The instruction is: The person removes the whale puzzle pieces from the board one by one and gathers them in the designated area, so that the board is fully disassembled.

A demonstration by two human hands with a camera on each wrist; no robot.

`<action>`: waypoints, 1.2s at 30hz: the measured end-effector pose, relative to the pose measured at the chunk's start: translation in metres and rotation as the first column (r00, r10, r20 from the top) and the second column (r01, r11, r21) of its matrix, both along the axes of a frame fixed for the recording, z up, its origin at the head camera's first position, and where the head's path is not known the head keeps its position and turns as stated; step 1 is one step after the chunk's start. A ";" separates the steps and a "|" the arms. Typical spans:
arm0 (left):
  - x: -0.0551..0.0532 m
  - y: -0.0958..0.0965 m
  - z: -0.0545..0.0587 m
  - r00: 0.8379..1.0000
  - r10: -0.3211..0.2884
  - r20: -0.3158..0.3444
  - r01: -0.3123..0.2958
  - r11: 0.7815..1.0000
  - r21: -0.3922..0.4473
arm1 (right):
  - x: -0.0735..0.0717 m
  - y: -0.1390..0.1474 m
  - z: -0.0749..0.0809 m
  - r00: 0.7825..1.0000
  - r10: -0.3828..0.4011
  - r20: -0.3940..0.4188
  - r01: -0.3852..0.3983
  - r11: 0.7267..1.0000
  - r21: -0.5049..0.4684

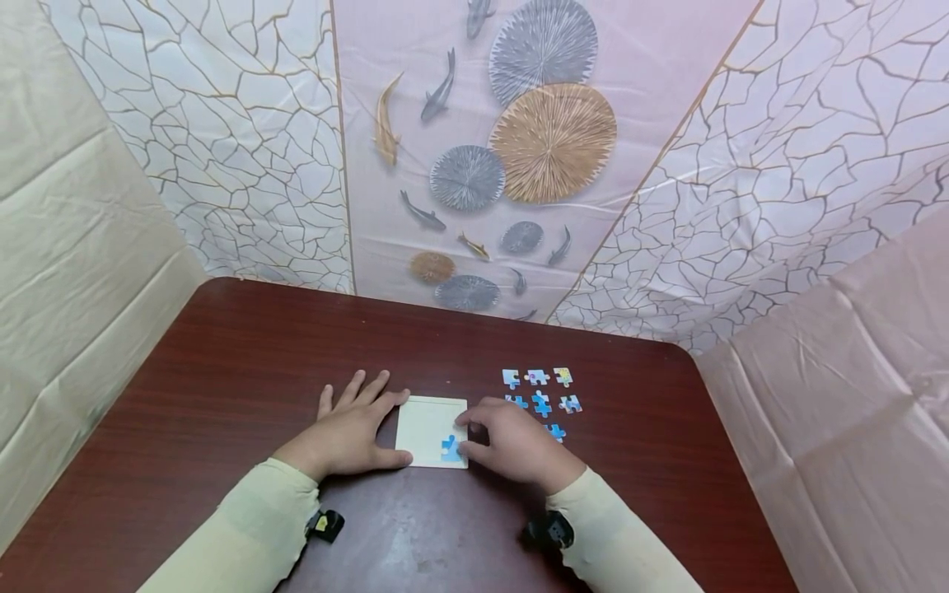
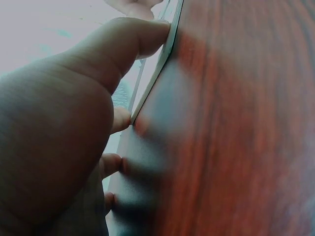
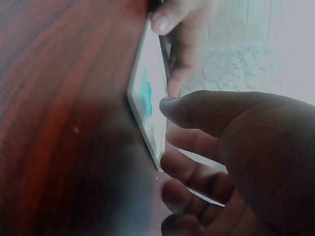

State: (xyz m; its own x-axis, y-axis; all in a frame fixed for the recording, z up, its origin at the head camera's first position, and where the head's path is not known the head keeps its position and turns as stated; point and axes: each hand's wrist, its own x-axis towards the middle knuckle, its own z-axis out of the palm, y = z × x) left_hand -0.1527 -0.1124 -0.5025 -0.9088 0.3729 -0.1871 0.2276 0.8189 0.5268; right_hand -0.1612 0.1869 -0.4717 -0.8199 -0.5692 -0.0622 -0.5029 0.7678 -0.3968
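A shallow cream puzzle tray [image 1: 423, 428] lies on the table with one blue jigsaw piece [image 1: 449, 450] in its lower right corner. My left hand [image 1: 348, 432] is spread along the tray's left side, thumb at the near corner and index fingertip at the far one. In the left wrist view, the thumb [image 2: 142, 37] rests against the tray's edge. Over the tray's right edge, my right hand [image 1: 511, 441] is bent, its thumb beside the blue piece and its index fingertip farther up, with a gap between them. The right wrist view shows the thumb [image 3: 192, 112] over the tray's face.
Several loose jigsaw pieces [image 1: 542, 403] lie in rough rows to the right of the tray, partly hidden by the right hand. The dark red-brown wooden table [image 1: 245, 371] ends at a patterned cloth wall [image 1: 460, 247] behind and plain fabric at both sides.
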 end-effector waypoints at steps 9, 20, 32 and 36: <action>0.001 0.000 0.000 1.000 -0.004 0.001 0.004 1.000 -0.001 | 0.002 -0.005 -0.006 1.000 0.012 0.008 -0.012 0.999 0.037; -0.001 -0.001 -0.001 1.000 -0.003 -0.001 0.003 1.000 0.009 | 0.001 -0.013 -0.002 0.999 0.000 0.047 -0.002 0.999 0.039; 0.000 -0.001 0.001 1.000 -0.003 0.002 0.003 1.000 0.008 | -0.001 -0.017 0.001 0.997 0.018 0.075 -0.022 0.998 0.054; -0.001 -0.001 -0.001 1.000 -0.005 0.001 0.005 1.000 0.009 | -0.003 -0.017 0.002 0.994 0.017 0.104 -0.022 0.999 0.050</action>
State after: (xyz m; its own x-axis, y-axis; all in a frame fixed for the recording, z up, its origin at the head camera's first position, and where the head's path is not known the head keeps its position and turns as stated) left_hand -0.1532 -0.1131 -0.5030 -0.9066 0.3794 -0.1849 0.2313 0.8131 0.5342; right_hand -0.1639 0.1696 -0.4700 -0.7964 -0.5788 -0.1754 -0.4761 0.7788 -0.4084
